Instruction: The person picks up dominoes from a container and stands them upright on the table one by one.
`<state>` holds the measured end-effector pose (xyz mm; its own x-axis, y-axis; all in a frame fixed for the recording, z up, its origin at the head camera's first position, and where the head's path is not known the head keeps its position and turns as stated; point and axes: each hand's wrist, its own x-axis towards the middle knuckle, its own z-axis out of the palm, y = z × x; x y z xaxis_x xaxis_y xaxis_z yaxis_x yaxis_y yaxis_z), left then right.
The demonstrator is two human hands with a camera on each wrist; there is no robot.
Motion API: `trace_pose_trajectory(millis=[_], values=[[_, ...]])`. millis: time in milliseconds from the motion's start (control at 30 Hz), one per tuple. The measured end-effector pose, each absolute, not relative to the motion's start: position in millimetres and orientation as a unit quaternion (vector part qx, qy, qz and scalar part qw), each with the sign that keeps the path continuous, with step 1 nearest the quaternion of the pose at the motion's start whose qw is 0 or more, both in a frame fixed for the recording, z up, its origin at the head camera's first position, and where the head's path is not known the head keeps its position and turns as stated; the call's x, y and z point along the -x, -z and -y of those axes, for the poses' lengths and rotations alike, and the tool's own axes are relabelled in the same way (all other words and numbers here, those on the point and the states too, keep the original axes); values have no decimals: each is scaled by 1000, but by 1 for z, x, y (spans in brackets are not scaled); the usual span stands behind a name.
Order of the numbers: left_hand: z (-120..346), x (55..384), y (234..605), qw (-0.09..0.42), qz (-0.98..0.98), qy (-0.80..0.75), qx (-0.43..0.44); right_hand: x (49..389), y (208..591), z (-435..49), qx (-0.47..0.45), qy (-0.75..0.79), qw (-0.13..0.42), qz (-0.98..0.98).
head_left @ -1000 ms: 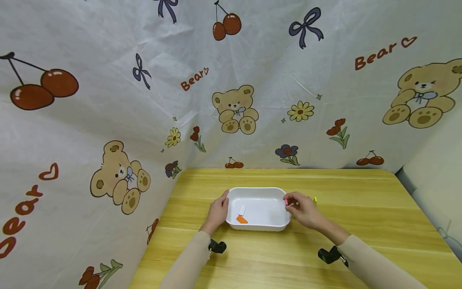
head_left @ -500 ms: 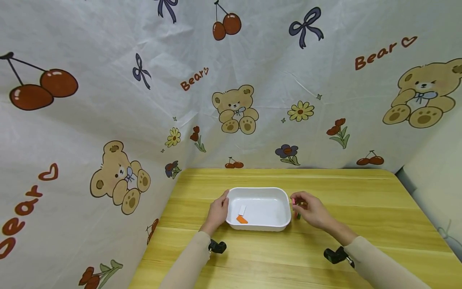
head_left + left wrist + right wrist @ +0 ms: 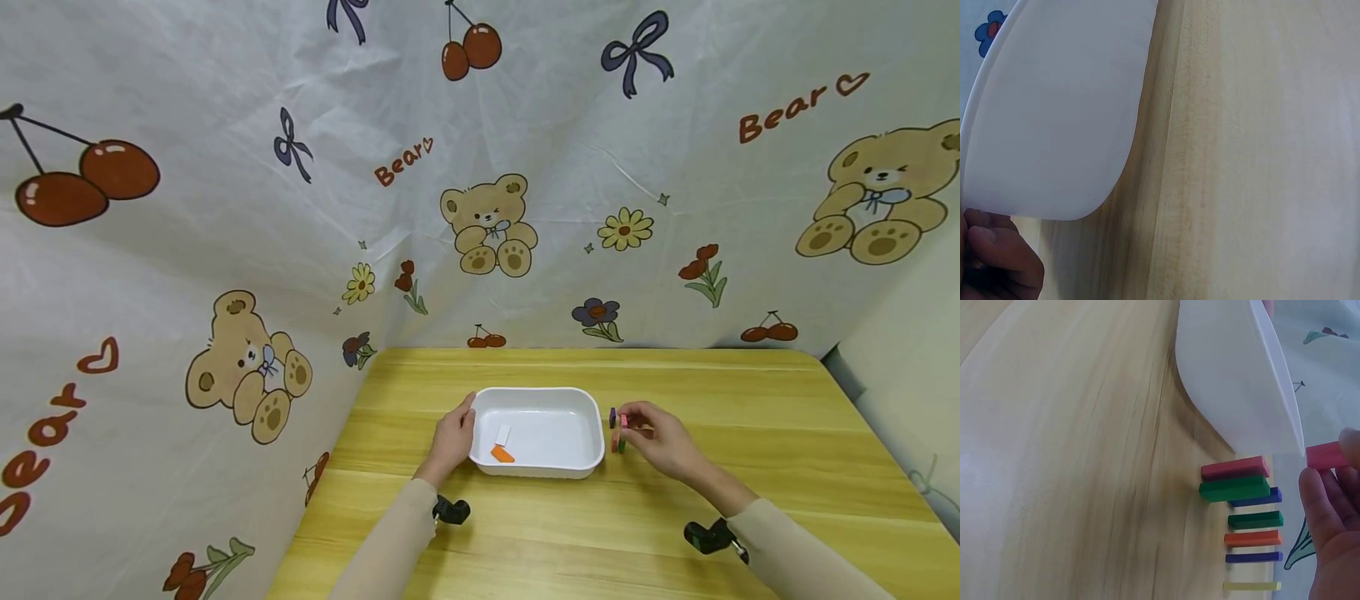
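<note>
My left hand (image 3: pixel 450 442) holds the left end of a white plastic tray (image 3: pixel 536 471), thumb at the rim. Inside the tray, a white domino (image 3: pixel 503 435) and an orange domino (image 3: pixel 502 454) lie flat near the left corner. My right hand (image 3: pixel 663 446) pinches a pink domino (image 3: pixel 1324 455) between thumb and fingers, just right of the tray and above the table. Under and beyond it, a red domino (image 3: pixel 1235 469) and a green domino (image 3: pixel 1235 489) stand on edge close together, beside a purple-blue domino (image 3: pixel 612 417).
Behind those, the right wrist view shows a row of spaced standing dominoes: green (image 3: pixel 1255 520), orange (image 3: pixel 1252 539), blue (image 3: pixel 1254 557) and yellow (image 3: pixel 1252 586). All stand on the wood-grain table (image 3: pixel 750 467). A bear-print cloth (image 3: pixel 555 167) hangs behind and left of it.
My right hand has moved rightward from the tray's right rim with the pink domino, uncovering the standing red, green and purple-blue dominoes. My left hand and the tray stay put.
</note>
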<state>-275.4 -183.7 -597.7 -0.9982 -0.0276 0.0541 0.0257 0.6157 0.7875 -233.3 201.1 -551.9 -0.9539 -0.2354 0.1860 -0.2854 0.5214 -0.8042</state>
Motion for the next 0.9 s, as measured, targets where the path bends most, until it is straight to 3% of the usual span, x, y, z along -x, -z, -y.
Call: trace_pose_trajectory(millis=[900], values=[[182,274,597,26,898,439,-7,232,586,-219,-85,-454,3,887]])
